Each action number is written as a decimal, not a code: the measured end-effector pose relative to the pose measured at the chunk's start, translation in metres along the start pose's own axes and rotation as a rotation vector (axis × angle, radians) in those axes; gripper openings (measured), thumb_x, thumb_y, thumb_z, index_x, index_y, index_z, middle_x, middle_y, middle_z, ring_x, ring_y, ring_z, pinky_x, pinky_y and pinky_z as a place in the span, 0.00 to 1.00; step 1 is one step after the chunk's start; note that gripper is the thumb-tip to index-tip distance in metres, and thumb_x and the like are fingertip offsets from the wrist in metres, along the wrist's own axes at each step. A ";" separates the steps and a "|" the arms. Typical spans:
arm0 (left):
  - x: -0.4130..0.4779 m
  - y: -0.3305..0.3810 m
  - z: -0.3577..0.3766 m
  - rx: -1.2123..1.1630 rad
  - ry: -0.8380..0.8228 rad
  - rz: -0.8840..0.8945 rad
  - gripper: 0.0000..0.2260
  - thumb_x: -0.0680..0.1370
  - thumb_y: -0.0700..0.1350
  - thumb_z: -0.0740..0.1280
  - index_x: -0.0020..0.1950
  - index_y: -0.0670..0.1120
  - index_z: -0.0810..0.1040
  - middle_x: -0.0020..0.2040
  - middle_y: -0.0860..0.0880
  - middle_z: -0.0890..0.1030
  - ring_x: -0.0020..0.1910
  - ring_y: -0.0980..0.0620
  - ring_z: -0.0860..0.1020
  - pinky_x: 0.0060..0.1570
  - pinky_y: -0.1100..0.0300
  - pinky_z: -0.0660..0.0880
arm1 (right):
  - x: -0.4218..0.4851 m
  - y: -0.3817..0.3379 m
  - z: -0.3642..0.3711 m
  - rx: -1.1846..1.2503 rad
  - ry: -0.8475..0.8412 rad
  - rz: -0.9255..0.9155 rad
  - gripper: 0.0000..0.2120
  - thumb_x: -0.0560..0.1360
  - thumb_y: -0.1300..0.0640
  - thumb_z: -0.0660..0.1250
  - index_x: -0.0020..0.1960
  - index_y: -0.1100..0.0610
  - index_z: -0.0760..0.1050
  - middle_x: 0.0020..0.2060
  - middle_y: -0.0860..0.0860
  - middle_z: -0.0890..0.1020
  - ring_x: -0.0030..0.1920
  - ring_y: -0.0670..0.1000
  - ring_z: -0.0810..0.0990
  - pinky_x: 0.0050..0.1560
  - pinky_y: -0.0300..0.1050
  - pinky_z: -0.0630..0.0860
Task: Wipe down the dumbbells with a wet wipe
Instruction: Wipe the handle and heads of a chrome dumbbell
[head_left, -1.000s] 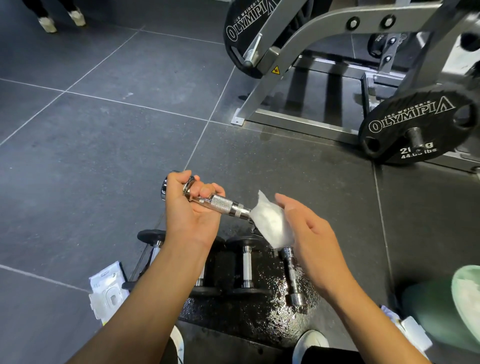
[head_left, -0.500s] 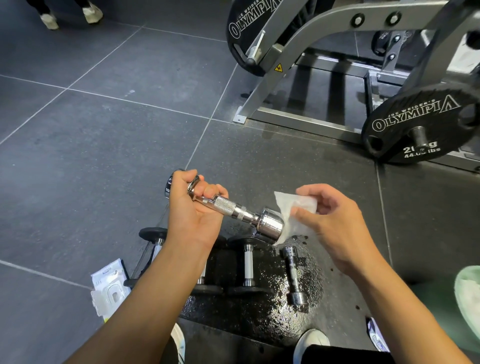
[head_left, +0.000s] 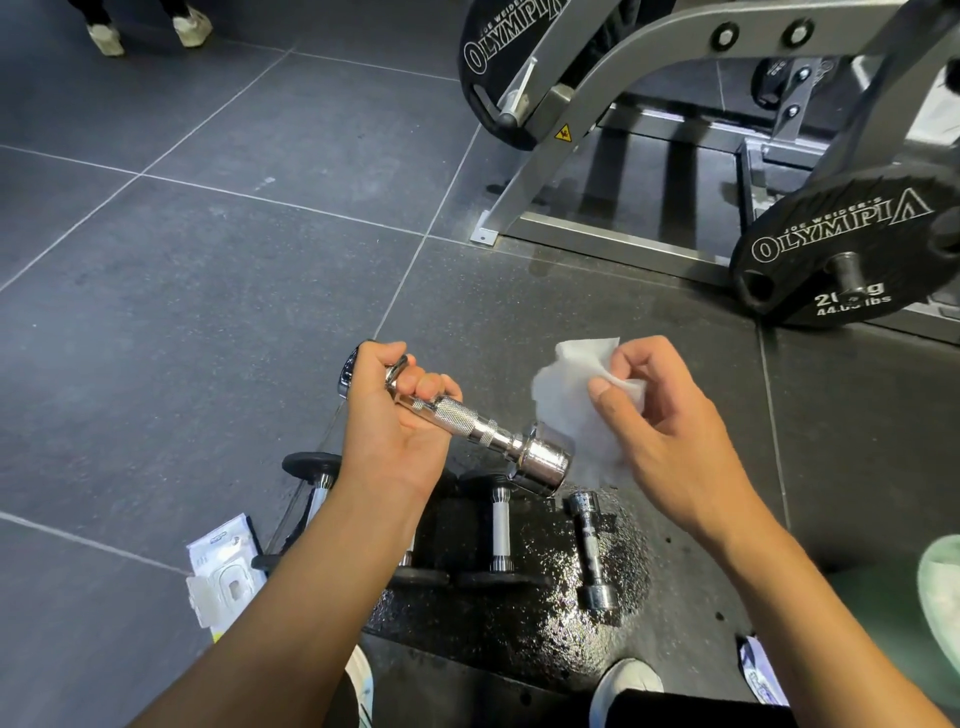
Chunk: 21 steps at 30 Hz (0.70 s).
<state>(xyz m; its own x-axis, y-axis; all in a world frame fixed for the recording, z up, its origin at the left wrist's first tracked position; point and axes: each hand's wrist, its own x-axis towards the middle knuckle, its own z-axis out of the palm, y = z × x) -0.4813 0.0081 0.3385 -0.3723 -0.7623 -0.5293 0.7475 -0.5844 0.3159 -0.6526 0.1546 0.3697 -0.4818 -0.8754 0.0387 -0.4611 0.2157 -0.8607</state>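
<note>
Wet gym floor (head_left: 519, 639); left hand (head_left: 395, 421) clamps the chrome dumbbell (head_left: 470, 422) by its knurled bar, looks slick, dense; right hand (head_left: 675, 441) pinches a floppy wet wipe (head_left: 569, 410).

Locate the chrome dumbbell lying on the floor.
Head view, lower centre: the small chrome dumbbell lies on the wet floor patch, right of the black-ended dumbbell, below the held dumbbell.

- This is a gym.
- Black weight plates (head_left: 841, 249) marked "OLYMPIA" are loaded on a grey steel machine frame (head_left: 675, 44).
- Small dumbbells (head_left: 501, 530) lie side by side on the dark tiled floor (head_left: 208, 291).
</note>
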 end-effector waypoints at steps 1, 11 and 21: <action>0.001 -0.001 0.000 0.004 0.002 -0.001 0.13 0.78 0.42 0.67 0.37 0.48 0.67 0.28 0.54 0.64 0.24 0.56 0.64 0.41 0.62 0.70 | -0.001 0.001 0.000 -0.034 -0.054 0.005 0.07 0.82 0.52 0.67 0.50 0.51 0.70 0.35 0.51 0.76 0.32 0.45 0.68 0.32 0.42 0.67; 0.001 0.000 0.001 0.016 0.017 0.013 0.14 0.79 0.41 0.66 0.36 0.49 0.66 0.28 0.54 0.64 0.24 0.56 0.64 0.40 0.61 0.70 | -0.010 -0.003 0.002 -0.118 -0.146 -0.285 0.05 0.79 0.50 0.71 0.50 0.48 0.76 0.45 0.43 0.81 0.41 0.43 0.78 0.41 0.38 0.75; 0.002 0.005 0.001 -0.016 0.028 0.017 0.13 0.79 0.42 0.66 0.36 0.48 0.66 0.28 0.54 0.64 0.24 0.56 0.64 0.42 0.60 0.70 | -0.022 0.006 0.007 -0.188 -0.144 -0.495 0.09 0.80 0.58 0.73 0.61 0.54 0.84 0.57 0.43 0.84 0.58 0.45 0.81 0.58 0.47 0.79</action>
<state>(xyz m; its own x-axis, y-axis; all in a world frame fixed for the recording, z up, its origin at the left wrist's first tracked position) -0.4791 0.0038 0.3401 -0.3443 -0.7640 -0.5457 0.7625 -0.5666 0.3122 -0.6395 0.1718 0.3601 -0.0724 -0.9396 0.3346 -0.7384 -0.1750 -0.6513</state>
